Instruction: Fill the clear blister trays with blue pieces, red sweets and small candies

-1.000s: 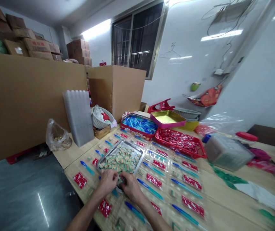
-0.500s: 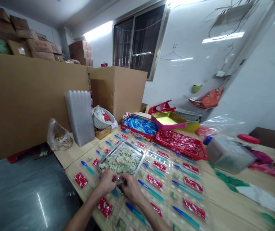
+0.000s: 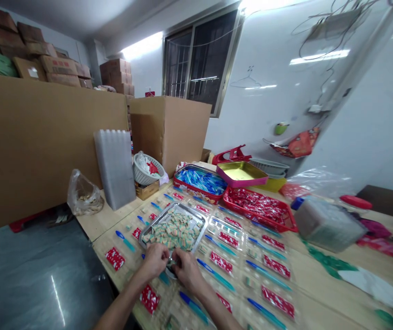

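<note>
My left hand (image 3: pixel 154 261) and my right hand (image 3: pixel 186 270) are curled close together at the near edge of a metal tray (image 3: pixel 196 219) heaped with small green-and-tan wrapped pieces (image 3: pixel 172 230). Both pinch something small between them that I cannot make out. Around the hands, clear plastic blister trays (image 3: pixel 237 261) cover the wooden table (image 3: pixel 107 220), with blue pens (image 3: pixel 215 274), red packets (image 3: pixel 220 258) and small wrapped pieces in their pockets.
Farther back stand a tin of blue pens (image 3: pixel 200 180), a red basket of red packets (image 3: pixel 256 201), a pink-rimmed yellow tin (image 3: pixel 240 172) and a white basket (image 3: pixel 145 168). A clear container (image 3: pixel 325 222) sits right. Big cardboard boxes (image 3: pixel 38 137) wall the left.
The view has shifted slightly. Both hands stay together at the tray's near edge, fingers working on the small thing between them.
</note>
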Available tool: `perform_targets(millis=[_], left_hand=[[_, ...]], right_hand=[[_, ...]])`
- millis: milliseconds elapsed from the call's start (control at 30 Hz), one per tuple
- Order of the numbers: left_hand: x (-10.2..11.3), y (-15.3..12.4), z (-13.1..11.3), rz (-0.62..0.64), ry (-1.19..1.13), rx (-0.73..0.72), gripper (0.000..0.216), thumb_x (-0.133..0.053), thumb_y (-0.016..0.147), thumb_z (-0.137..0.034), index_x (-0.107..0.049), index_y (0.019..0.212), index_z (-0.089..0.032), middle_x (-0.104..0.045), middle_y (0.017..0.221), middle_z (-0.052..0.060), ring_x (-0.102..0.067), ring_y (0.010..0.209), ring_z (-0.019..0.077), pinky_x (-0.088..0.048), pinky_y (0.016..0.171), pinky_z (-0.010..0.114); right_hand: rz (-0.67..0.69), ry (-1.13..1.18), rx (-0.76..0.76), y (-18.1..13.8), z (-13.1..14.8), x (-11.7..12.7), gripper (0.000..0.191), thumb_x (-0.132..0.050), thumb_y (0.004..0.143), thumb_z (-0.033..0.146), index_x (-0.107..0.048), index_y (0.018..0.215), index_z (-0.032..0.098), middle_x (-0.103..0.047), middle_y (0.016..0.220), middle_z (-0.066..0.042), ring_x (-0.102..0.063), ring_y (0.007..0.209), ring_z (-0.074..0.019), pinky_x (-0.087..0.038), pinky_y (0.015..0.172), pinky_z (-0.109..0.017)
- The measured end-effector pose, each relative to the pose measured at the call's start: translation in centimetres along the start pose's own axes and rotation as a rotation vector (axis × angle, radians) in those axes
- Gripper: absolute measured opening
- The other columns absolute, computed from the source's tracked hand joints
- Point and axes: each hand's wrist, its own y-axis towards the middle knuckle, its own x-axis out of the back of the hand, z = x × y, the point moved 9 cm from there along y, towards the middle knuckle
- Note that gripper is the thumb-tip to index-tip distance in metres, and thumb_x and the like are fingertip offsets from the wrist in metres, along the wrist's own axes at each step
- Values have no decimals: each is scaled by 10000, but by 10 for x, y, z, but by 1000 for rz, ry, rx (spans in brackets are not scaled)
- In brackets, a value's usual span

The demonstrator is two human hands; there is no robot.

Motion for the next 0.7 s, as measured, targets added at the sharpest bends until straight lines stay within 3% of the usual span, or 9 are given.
perform_targets(millis=[233,400,700], left_hand=[[-10,-4,-2,94,10,-81,277,-607,576,-123,-678,824,-224,-700,779,-31,-606,815,179,-334,813,323],[-9,-1,0,60,46,-55,273,-545,639,-103,-656,865,-210,-700,835,0,-592,896,198,-316,846,345],[-8,-2,-10,92,62,-27,249,-566,631,-136,-667,850,-199,-702,788,5,-608,825,202,-348,792,322]], right_hand=[[-29,37,9,2,-1,1,190,-472,580,49,-544,698,180,-521,622,27,-477,626,-132,-268,575,-218],[-9,47,47,2,7,2,236,-464,594,42,-586,751,170,-542,642,18,-481,621,-134,-269,566,-222],[7,98,41,1,7,2,257,-461,593,41,-565,791,169,-568,669,16,-506,623,-136,-299,562,-219]])
